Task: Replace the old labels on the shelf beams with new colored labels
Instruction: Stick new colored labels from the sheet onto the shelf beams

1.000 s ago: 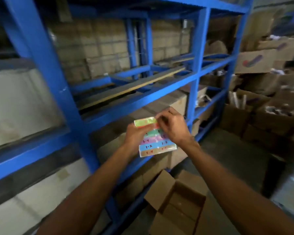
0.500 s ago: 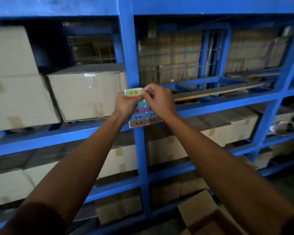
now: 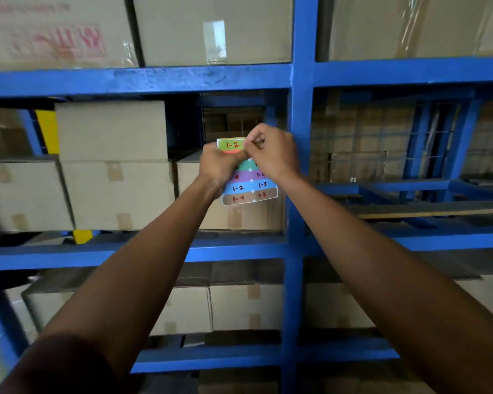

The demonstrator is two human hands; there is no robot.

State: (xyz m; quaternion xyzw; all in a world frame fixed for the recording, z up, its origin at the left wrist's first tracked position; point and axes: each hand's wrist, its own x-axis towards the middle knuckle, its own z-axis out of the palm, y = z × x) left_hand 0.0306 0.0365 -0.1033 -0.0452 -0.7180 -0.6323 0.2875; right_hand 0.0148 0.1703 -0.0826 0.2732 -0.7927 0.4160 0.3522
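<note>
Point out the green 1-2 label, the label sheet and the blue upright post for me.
green 1-2 label [image 3: 230, 144]: head view, on its written face.
label sheet [image 3: 249, 191]: head view, lower blue and brown rows.
blue upright post [image 3: 301, 81]: head view, front face beside the upper beam.

Multicoloured label sheet [image 3: 249, 189] (handwritten numbers) upright before blue beams [image 3: 143, 81].

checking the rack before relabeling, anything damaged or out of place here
The blue metal upper beam has rough, chipped-looking paint. Otherwise nothing stands out: the brown cardboard boxes sit squarely, and both hands hold the sheet of coloured labels.
</note>
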